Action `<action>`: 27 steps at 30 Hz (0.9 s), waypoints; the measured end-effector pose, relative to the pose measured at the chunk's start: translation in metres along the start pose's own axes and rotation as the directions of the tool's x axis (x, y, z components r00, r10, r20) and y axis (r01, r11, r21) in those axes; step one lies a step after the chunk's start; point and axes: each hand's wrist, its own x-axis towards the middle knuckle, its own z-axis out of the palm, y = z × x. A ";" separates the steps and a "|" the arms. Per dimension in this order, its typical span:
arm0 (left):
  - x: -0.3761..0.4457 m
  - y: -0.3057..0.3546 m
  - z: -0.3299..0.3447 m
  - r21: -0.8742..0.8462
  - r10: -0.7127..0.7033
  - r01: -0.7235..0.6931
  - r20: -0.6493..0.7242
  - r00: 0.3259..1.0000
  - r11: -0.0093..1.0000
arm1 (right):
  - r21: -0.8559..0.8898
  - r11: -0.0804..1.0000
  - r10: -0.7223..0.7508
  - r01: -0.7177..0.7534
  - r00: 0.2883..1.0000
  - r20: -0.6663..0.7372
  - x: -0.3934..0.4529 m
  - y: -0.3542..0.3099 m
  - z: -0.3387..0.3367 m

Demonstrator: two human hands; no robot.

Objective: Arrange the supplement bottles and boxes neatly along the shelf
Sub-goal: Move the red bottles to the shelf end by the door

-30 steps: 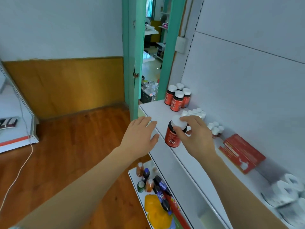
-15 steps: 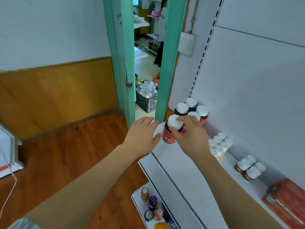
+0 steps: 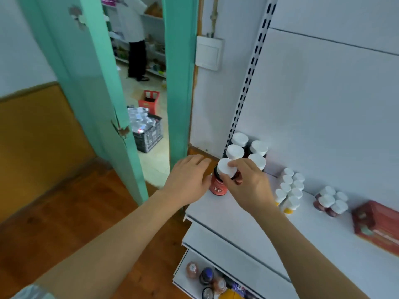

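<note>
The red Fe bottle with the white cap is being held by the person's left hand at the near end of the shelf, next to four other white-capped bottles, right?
Not quite: the head view shows the right hand gripping the Fe bottle by its white cap. The left hand is open beside it. The rest holds: it is at the shelf end, by the four white-capped bottles.

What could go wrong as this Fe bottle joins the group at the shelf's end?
1. The right hand pinches the Fe bottle only by its cap, so it could slip or tip.
2. It sits near the shelf front edge; a nudge from the left hand could send it off.
3. The four capped bottles stand close behind; pushing in hard could topple them.
</note>
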 end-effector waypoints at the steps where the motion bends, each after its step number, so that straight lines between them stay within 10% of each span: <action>1: 0.002 -0.004 -0.001 -0.013 0.028 -0.028 0.001 1.000 1.000 | -0.013 1.000 0.020 -0.020 1.000 -0.005 -0.001 -0.003 0.001; 27: 0.052 -0.015 0.004 -0.205 0.155 -0.149 0.012 0.988 0.967 | -0.118 0.988 0.112 -0.104 0.992 0.060 0.001 -0.009 0.008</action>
